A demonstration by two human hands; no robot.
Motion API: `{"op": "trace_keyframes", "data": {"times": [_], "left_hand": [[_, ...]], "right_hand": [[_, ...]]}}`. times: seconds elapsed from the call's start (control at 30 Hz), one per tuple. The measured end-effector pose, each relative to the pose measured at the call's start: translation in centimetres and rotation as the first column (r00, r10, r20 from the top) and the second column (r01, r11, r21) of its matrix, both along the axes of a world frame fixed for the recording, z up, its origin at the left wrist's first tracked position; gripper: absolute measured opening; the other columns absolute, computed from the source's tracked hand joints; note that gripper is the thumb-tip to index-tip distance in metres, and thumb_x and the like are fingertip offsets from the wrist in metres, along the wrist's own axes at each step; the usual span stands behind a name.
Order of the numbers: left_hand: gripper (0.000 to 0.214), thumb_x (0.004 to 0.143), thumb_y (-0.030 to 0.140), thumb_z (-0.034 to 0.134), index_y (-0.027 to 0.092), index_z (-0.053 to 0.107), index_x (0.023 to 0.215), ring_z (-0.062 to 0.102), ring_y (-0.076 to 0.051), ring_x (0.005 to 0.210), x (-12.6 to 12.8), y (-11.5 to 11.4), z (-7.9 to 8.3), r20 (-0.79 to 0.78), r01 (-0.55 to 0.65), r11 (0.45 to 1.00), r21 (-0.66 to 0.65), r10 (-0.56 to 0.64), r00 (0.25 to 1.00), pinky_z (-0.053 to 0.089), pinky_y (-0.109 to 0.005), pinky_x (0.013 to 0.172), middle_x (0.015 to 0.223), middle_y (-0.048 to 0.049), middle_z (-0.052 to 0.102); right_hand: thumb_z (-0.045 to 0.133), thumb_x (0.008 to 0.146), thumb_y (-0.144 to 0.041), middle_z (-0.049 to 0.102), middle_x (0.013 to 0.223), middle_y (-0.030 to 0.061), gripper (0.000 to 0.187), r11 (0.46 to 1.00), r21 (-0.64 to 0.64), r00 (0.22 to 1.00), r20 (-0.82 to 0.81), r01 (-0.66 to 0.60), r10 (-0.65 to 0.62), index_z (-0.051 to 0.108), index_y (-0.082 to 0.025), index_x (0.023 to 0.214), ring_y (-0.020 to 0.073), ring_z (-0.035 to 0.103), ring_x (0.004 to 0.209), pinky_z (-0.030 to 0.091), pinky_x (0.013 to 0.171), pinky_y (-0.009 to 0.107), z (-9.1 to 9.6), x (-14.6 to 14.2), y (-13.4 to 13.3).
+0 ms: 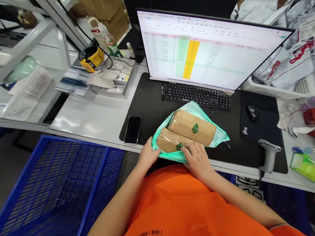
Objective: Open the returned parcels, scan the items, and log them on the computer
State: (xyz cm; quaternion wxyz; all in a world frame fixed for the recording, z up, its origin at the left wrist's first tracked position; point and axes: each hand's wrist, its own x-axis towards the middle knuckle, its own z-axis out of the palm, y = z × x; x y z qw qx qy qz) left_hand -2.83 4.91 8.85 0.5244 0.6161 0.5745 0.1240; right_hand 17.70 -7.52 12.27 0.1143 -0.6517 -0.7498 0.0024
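A green plastic bag (222, 136) lies spread at the desk's front edge, with two brown wrapped packages (196, 127) side by side on it. Each package carries a green leaf mark and shiny clear tape or film. My left hand (148, 155) is closed on the bag's left corner, fingers bent over its edge. At the front, my right hand (197, 158) has curled fingers pressed on the nearer package (168, 141), close to its leaf mark; its palm side is hidden.
Behind the bag stand a keyboard (197, 93) and a lit monitor (212, 45). A phone (133, 130) lies left; a mouse (252, 113) and barcode scanner (268, 156) lie right. Below left is a blue crate (51, 202). White baskets (284, 88) hold plastic mailers at right.
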Motion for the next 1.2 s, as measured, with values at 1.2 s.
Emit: {"op": "trace_keyframes", "data": {"times": [1.2], "left_hand": [[0.058,0.072,0.003,0.068,0.02,0.056,0.126,0.063,-0.031,0.12,4.3,0.1,4.2,-0.548,0.662,0.464,0.588,-0.374,0.748,0.053,-0.048,0.104,0.131,-0.0131,0.065]], "right_hand": [[0.051,0.081,-0.019,0.068,0.106,0.0217,0.045,0.753,-0.228,0.731,-0.187,0.617,-0.656,0.063,-0.003,0.121,0.0281,0.064,0.098,0.053,0.09,0.043,-11.9,19.7,-3.7]]}}
